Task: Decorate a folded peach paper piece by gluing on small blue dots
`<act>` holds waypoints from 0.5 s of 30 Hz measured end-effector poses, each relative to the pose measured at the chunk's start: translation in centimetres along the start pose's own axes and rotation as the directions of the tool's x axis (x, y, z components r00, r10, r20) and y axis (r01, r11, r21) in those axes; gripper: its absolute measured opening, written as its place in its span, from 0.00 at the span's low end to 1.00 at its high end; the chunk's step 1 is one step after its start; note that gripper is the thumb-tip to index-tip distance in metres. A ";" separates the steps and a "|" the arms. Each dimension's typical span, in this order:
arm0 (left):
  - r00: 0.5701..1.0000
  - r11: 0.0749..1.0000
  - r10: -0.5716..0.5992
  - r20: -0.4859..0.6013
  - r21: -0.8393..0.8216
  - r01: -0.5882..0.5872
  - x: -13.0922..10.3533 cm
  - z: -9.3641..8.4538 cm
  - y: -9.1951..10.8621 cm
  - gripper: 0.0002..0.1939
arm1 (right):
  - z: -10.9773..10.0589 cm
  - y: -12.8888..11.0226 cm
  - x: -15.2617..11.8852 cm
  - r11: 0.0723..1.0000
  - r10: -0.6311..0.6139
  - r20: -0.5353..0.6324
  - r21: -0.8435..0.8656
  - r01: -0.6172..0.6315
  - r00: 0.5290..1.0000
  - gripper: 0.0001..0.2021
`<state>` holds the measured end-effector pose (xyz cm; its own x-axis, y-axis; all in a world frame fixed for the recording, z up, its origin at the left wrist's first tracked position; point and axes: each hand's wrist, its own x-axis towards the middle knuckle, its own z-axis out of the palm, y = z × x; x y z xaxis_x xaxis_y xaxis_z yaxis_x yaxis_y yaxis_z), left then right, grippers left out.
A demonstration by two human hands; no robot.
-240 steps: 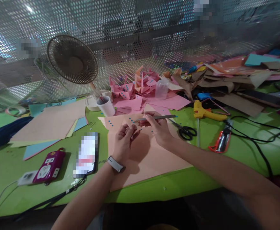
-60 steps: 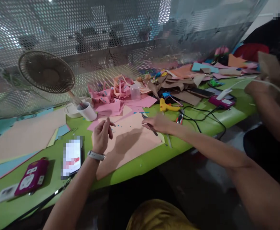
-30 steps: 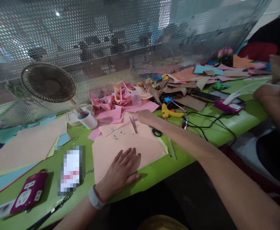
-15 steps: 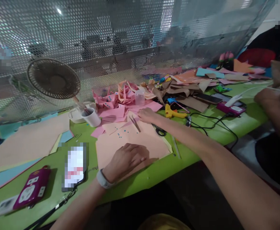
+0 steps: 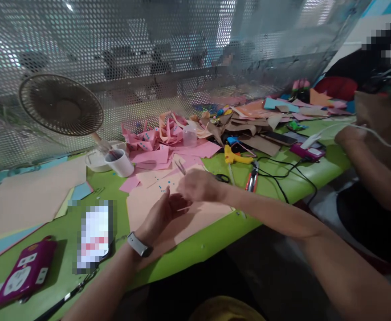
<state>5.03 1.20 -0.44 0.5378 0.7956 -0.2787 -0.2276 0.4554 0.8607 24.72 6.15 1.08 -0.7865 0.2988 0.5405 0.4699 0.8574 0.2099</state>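
Note:
My right hand [image 5: 200, 185] is over the peach paper sheets [image 5: 202, 214], slightly blurred, its fingers drawn together; whatever they may hold cannot be made out. My left hand [image 5: 164, 209], with a watch on the wrist, is close beside it above the same sheets, thumb raised and fingers apart. Metal tweezers [image 5: 180, 166] lie just behind my right hand, partly covered by it. Small blue dots [image 5: 169, 182] are scattered on the paper. Black scissors handles [image 5: 222, 178] show past my right wrist.
Behind are folded pink papers [image 5: 145, 139], a white cup [image 5: 121, 164] and a fan [image 5: 62, 107]. To the right lie a yellow glue gun [image 5: 235, 156], a cutter knife [image 5: 252, 180] and black cables [image 5: 278, 178]. A phone [image 5: 93, 236] lies left; another person's arm [image 5: 369, 156] is at right.
My right hand has come back from the pink papers toward my left hand. My left hand has turned from palm-down to thumb-up. The view has swung slightly right.

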 end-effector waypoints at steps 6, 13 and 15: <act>0.993 0.995 0.048 -0.107 -0.084 -0.057 0.6 -0.2 -0.8 0.16 | 0.4 -4.3 -0.5 0.942 -0.308 -0.061 -0.158 0.295 0.950 0.08; 0.968 0.992 0.088 -0.234 0.112 -0.063 0.4 0.0 -0.7 0.19 | -1.0 -3.6 -3.4 0.994 -0.106 0.011 0.001 0.106 0.994 0.11; 0.962 0.989 0.099 -0.254 0.136 -0.066 0.4 -0.1 -0.6 0.20 | -2.2 -2.4 -5.0 0.978 0.209 0.123 -0.031 -0.207 0.970 0.12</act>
<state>5.34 1.26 -1.12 0.2892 0.9119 -0.2911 -0.1503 0.3436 0.9270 28.45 1.65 -0.34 -0.7141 0.5206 0.4680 0.6346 0.7636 0.1191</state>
